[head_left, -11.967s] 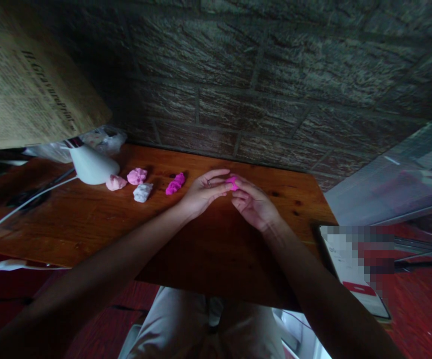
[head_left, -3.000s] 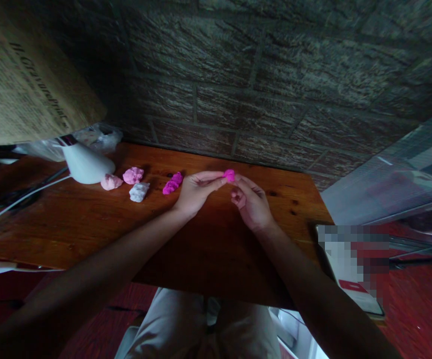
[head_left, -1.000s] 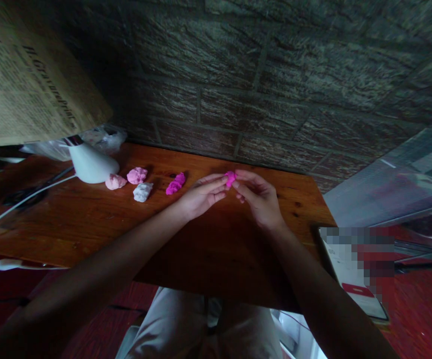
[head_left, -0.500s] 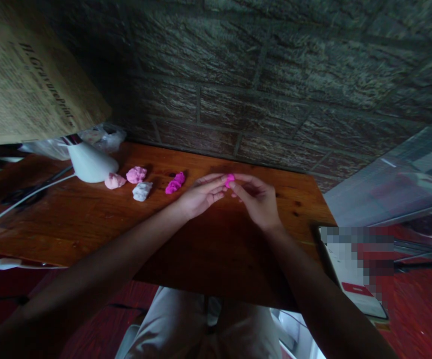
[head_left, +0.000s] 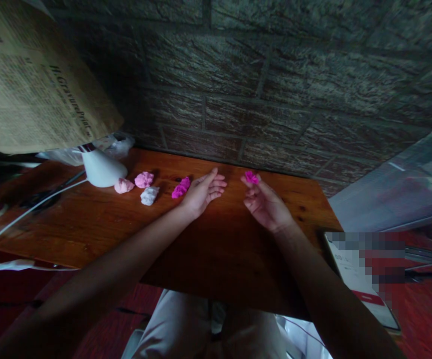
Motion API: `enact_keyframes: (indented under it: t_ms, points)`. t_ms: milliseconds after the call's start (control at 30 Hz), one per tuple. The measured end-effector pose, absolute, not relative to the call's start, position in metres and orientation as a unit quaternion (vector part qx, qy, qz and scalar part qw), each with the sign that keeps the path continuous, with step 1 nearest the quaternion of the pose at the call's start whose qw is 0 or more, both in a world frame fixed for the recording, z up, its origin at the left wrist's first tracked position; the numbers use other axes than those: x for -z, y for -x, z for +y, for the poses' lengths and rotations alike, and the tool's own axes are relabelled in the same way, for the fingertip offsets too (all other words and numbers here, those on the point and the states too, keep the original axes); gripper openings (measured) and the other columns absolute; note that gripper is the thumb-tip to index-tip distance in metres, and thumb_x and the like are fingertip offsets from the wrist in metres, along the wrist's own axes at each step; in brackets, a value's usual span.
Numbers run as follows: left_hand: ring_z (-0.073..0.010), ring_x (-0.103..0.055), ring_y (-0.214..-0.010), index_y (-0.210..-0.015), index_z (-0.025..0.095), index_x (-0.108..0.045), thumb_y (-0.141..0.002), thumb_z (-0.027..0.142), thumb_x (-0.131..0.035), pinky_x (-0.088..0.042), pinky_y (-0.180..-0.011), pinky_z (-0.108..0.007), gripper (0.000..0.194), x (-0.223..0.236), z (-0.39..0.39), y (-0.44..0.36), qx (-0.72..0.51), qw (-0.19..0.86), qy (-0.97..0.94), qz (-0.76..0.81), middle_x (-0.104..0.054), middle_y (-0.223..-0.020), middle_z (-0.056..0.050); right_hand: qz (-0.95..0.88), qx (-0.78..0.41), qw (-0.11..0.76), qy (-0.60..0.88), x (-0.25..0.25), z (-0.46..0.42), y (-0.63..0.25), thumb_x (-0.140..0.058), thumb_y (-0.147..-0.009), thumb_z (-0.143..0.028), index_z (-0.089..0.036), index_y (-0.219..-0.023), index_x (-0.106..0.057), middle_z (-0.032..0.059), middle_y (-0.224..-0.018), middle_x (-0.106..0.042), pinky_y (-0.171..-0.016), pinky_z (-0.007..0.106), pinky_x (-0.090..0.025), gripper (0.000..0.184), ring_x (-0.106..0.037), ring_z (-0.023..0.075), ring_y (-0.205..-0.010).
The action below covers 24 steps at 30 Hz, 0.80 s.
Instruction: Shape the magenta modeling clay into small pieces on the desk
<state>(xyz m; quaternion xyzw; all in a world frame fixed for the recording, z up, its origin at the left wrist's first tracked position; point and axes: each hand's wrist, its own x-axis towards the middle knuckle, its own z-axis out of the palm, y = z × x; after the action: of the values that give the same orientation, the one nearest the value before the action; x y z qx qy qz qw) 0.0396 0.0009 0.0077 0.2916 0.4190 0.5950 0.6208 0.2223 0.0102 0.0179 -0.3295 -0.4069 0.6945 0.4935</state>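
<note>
A small bright magenta piece of soft, clay-like material (head_left: 252,177) is between the fingertips of my right hand (head_left: 266,202), its edges ragged. My left hand (head_left: 204,192) is apart from it, fingers loosely stretched and holding nothing. Just left of that hand lies a larger magenta lump (head_left: 181,188) on the wooden table. Further left sit a pink lump (head_left: 144,179), a paler pink lump (head_left: 124,185) and a whitish lump (head_left: 149,196), close together.
A lamp with a white base (head_left: 103,169) and a newsprint-patterned shade (head_left: 47,85) stands at the left, its white cable (head_left: 40,205) running across the wooden table (head_left: 99,219). A brick wall (head_left: 230,119) rises behind. A tablet-like device (head_left: 354,279), partly pixelated, lies at the right edge.
My hands have separated: the right moved right with the small magenta piece, the left let go and opened. The small piece looks more spread out. The view has shifted slightly.
</note>
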Motion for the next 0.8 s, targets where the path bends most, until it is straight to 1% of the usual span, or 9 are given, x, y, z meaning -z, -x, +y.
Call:
enact_keyframes:
  t_ms: [100, 167, 267, 333, 433, 533, 633, 700, 800]
  points:
    - [-0.0139, -0.061, -0.066, -0.079, 0.017, -0.072, -0.080, 0.062, -0.078, -0.048, -0.068, -0.028, 0.045, -0.012, 0.003, -0.032, -0.607, 0.554, -0.356, 0.445, -0.071, -0.075, -0.005, -0.408, -0.711, 0.478, 0.317, -0.018, 0.009, -0.223, -0.087, -0.069, -0.050, -0.030, -0.094, -0.078, 0.0020, -0.112, -0.081, -0.054, 0.023, -0.048, 0.033, -0.060, 0.0109, -0.063]
    - [-0.0179, -0.064, -0.073, -0.079, 0.019, -0.072, -0.081, 0.060, -0.076, -0.049, -0.074, -0.031, 0.042, -0.018, 0.002, -0.021, -0.598, 0.452, -0.447, 0.487, -0.072, -0.079, -0.007, -0.405, -0.718, 0.476, 0.308, -0.018, 0.008, -0.223, -0.086, -0.069, -0.048, -0.029, -0.094, -0.078, 0.0023, -0.109, -0.081, -0.054, 0.024, -0.049, 0.032, -0.061, 0.0118, -0.064]
    - [-0.0306, -0.064, -0.106, -0.090, 0.020, -0.074, -0.075, 0.047, -0.084, -0.046, -0.099, -0.039, 0.033, -0.024, -0.001, 0.004, -0.530, 0.211, -0.570, 0.591, -0.074, -0.097, -0.011, -0.402, -0.729, 0.468, 0.296, -0.018, 0.009, -0.225, -0.085, -0.070, -0.040, -0.030, -0.098, -0.077, 0.0020, -0.108, -0.080, -0.055, 0.025, -0.050, 0.030, -0.062, 0.0124, -0.066]
    - [-0.0397, -0.058, -0.122, -0.086, 0.019, -0.072, -0.071, 0.044, -0.086, -0.042, -0.107, -0.046, 0.033, -0.022, 0.000, 0.021, -0.455, 0.130, -0.573, 0.669, -0.072, -0.104, -0.015, -0.402, -0.741, 0.453, 0.291, -0.018, 0.010, -0.225, -0.084, -0.070, -0.035, -0.030, -0.100, -0.077, 0.0020, -0.108, -0.080, -0.056, 0.025, -0.050, 0.031, -0.063, 0.0125, -0.068]
    - [-0.0457, -0.056, -0.125, -0.067, 0.020, -0.062, -0.061, 0.037, -0.091, -0.040, -0.108, -0.051, 0.034, -0.013, 0.003, 0.040, -0.339, 0.161, -0.568, 0.733, -0.070, -0.094, -0.017, -0.384, -0.763, 0.431, 0.291, -0.017, 0.012, -0.225, -0.087, -0.069, -0.031, -0.027, -0.096, -0.077, 0.0040, -0.104, -0.080, -0.058, 0.024, -0.051, 0.029, -0.064, 0.0127, -0.070]
    - [-0.0398, -0.064, -0.113, -0.062, 0.021, -0.062, -0.066, 0.024, -0.085, -0.041, -0.108, -0.048, 0.023, -0.009, 0.006, 0.043, -0.309, 0.180, -0.614, 0.703, -0.071, -0.084, -0.013, -0.352, -0.776, 0.424, 0.308, -0.014, 0.013, -0.223, -0.092, -0.068, -0.037, -0.023, -0.086, -0.076, 0.0052, -0.098, -0.080, -0.060, 0.024, -0.052, 0.028, -0.064, 0.0121, -0.070]
    - [-0.0310, -0.068, -0.100, -0.079, 0.025, -0.075, -0.071, 0.019, -0.079, -0.045, -0.104, -0.041, 0.010, -0.015, 0.004, 0.028, -0.352, 0.214, -0.692, 0.593, -0.075, -0.088, -0.008, -0.362, -0.757, 0.416, 0.349, -0.010, 0.012, -0.222, -0.096, -0.062, -0.036, -0.023, -0.082, -0.075, 0.0024, -0.087, -0.078, -0.062, 0.023, -0.052, 0.032, -0.062, 0.0099, -0.066]
    - [-0.0287, -0.069, -0.104, -0.098, 0.026, -0.079, -0.076, 0.023, -0.079, -0.047, -0.101, -0.038, 0.023, -0.019, 0.000, 0.013, -0.408, 0.265, -0.712, 0.506, -0.079, -0.105, -0.008, -0.391, -0.738, 0.403, 0.374, -0.006, 0.012, -0.222, -0.097, -0.058, -0.034, -0.023, -0.084, -0.077, 0.0015, -0.084, -0.078, -0.062, 0.023, -0.052, 0.035, -0.061, 0.0093, -0.065]
    - [-0.0259, -0.071, -0.104, -0.111, 0.025, -0.079, -0.080, 0.026, -0.079, -0.048, -0.099, -0.035, 0.032, -0.020, -0.007, -0.006, -0.437, 0.309, -0.723, 0.437, -0.078, -0.115, -0.009, -0.437, -0.717, 0.389, 0.379, -0.001, 0.013, -0.221, -0.094, -0.063, -0.042, -0.023, -0.090, -0.078, 0.0035, -0.089, -0.079, -0.062, 0.024, -0.052, 0.037, -0.063, 0.0107, -0.066]
